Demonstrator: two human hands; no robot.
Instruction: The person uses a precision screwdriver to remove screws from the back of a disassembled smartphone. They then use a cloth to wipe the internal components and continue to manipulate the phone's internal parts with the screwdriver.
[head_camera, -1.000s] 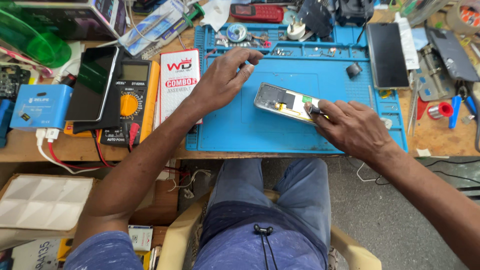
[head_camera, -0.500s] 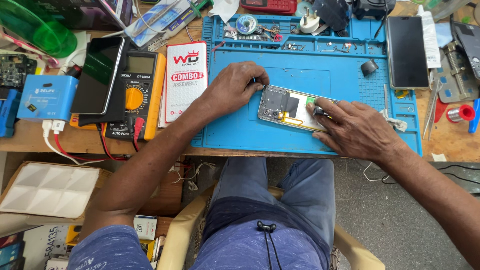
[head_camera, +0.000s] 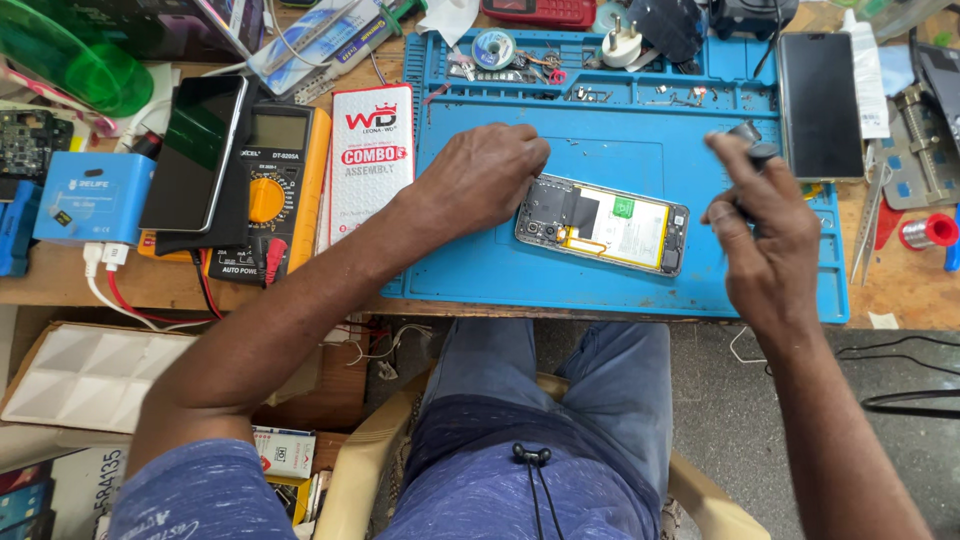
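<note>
An opened phone (head_camera: 604, 223) with its back cover off lies on the blue work mat (head_camera: 620, 120), showing a white battery and circuit parts. My left hand (head_camera: 482, 178) rests on the phone's left end, fingers curled over its corner. My right hand (head_camera: 765, 225) is lifted off the phone at the mat's right side and pinches a small dark tool (head_camera: 752, 140) between fingers and thumb.
A yellow multimeter (head_camera: 270, 190), a dark phone (head_camera: 193, 152) and a red-and-white box (head_camera: 368, 160) lie left of the mat. Another black phone (head_camera: 820, 105) lies at the right. Small parts fill the mat's top trays (head_camera: 600, 70). My knees are under the table edge.
My right hand has left the phone's right end and risen to the right, now with a small dark tool in it. My left hand stays on the phone's left end.
</note>
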